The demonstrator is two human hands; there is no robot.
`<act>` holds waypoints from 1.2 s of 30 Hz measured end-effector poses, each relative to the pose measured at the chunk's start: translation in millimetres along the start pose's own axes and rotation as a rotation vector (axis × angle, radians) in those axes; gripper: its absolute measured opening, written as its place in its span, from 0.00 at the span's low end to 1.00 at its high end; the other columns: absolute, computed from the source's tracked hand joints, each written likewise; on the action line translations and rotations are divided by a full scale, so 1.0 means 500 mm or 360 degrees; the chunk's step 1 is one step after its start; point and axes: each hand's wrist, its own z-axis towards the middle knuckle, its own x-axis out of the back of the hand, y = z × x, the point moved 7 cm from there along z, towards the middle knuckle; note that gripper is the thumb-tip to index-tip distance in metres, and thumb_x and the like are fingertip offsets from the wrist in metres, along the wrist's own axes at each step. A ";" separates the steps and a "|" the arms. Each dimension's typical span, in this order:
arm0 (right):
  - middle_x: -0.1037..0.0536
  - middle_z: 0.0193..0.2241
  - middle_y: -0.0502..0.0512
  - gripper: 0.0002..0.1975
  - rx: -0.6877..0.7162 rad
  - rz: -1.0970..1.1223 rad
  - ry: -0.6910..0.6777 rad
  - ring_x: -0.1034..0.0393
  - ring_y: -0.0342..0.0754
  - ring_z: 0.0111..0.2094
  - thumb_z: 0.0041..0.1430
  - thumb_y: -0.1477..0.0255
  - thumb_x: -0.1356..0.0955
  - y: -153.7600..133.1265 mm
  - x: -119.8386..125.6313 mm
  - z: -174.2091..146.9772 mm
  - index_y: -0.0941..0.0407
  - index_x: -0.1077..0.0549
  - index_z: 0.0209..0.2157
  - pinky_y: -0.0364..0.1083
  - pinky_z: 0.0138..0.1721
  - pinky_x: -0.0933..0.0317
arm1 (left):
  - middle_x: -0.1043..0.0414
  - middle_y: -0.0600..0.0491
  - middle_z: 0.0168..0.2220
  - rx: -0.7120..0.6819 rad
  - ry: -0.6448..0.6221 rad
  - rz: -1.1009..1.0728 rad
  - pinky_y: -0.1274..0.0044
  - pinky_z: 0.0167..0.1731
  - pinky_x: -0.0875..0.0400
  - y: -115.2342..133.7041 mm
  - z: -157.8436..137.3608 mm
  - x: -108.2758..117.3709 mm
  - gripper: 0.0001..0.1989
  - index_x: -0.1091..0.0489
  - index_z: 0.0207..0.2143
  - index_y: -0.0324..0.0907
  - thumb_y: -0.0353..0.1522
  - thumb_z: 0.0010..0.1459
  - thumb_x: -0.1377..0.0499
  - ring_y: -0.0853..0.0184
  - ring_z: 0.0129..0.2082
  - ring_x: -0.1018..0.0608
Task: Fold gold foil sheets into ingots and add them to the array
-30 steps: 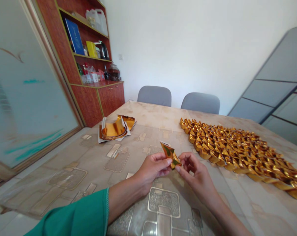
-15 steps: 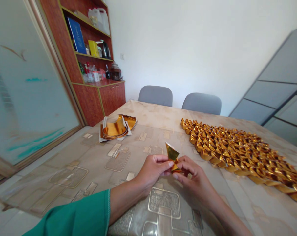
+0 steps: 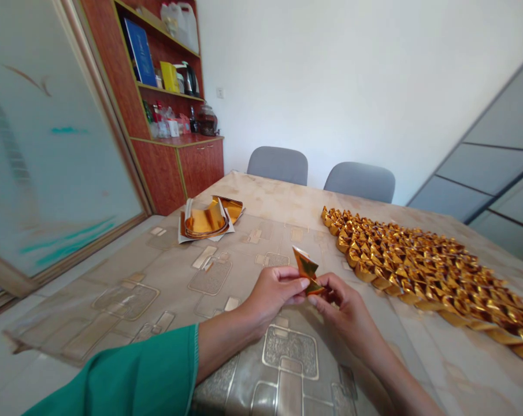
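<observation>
A small piece of folded gold foil paper (image 3: 305,266) is held up above the table between both hands. My left hand (image 3: 275,292) pinches it from the left, thumb on the near face. From the right, the thumb and fingers of my right hand (image 3: 341,303) close on its lower corner. The upper part stands as a pointed flap, with a pale edge showing at its tip. My fingers hide part of the lower folds. Right of my hands, many folded gold paper pieces (image 3: 417,266) stand in tight rows on the table.
A stack of gold paper sheets (image 3: 204,222) with pale backing lies curled at the table's left. Patterned clear sheeting covers the table (image 3: 226,277). Two grey chairs (image 3: 277,164) stand at the far edge, a red-brown cabinet (image 3: 200,167) behind on the left.
The paper has turned slightly in my fingers, its upper flap now narrower and bent at the middle. My right fingers have shifted a little along its lower corner. The view has tilted slightly.
</observation>
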 end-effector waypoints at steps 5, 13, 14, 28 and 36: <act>0.27 0.29 0.52 0.08 0.0067 0.0088 -0.0076 0.35 0.49 0.31 0.61 0.66 0.34 -0.014 -0.003 0.001 0.53 0.28 0.31 0.45 0.31 0.44 | 0.23 0.50 0.30 -0.0026 0.0020 0.0013 0.79 0.33 0.31 0.000 0.002 0.004 0.07 0.22 0.32 0.36 0.30 0.49 0.33 0.72 0.29 0.25; 0.31 0.26 0.50 0.10 0.0123 -0.0205 -0.0037 0.37 0.48 0.28 0.61 0.67 0.34 -0.023 -0.003 0.000 0.53 0.30 0.26 0.45 0.29 0.45 | 0.22 0.49 0.32 -0.0073 -0.0079 0.0123 0.79 0.32 0.33 -0.012 0.009 -0.002 0.08 0.21 0.34 0.35 0.29 0.51 0.36 0.73 0.28 0.26; 0.30 0.27 0.50 0.10 0.0140 -0.0233 -0.0033 0.36 0.48 0.29 0.61 0.67 0.34 -0.026 -0.004 -0.001 0.53 0.30 0.26 0.45 0.30 0.45 | 0.22 0.49 0.32 -0.0077 -0.0083 0.0129 0.80 0.32 0.33 -0.012 0.009 -0.002 0.07 0.21 0.34 0.35 0.29 0.51 0.36 0.73 0.28 0.26; 0.27 0.34 0.51 0.06 0.0271 0.0046 -0.0092 0.31 0.48 0.37 0.56 0.77 0.32 -0.028 0.006 0.005 0.51 0.27 0.31 0.45 0.37 0.38 | 0.26 0.54 0.24 0.0219 0.0129 -0.0112 0.79 0.31 0.32 -0.003 0.004 0.011 0.02 0.25 0.28 0.35 0.24 0.54 0.36 0.76 0.22 0.27; 0.28 0.36 0.51 0.12 0.0515 -0.0168 -0.0112 0.30 0.47 0.38 0.56 0.79 0.33 -0.065 0.000 -0.001 0.48 0.23 0.35 0.44 0.37 0.36 | 0.26 0.55 0.23 0.0248 0.0157 -0.0128 0.79 0.31 0.31 -0.005 0.005 0.014 0.05 0.26 0.26 0.36 0.24 0.54 0.37 0.76 0.21 0.26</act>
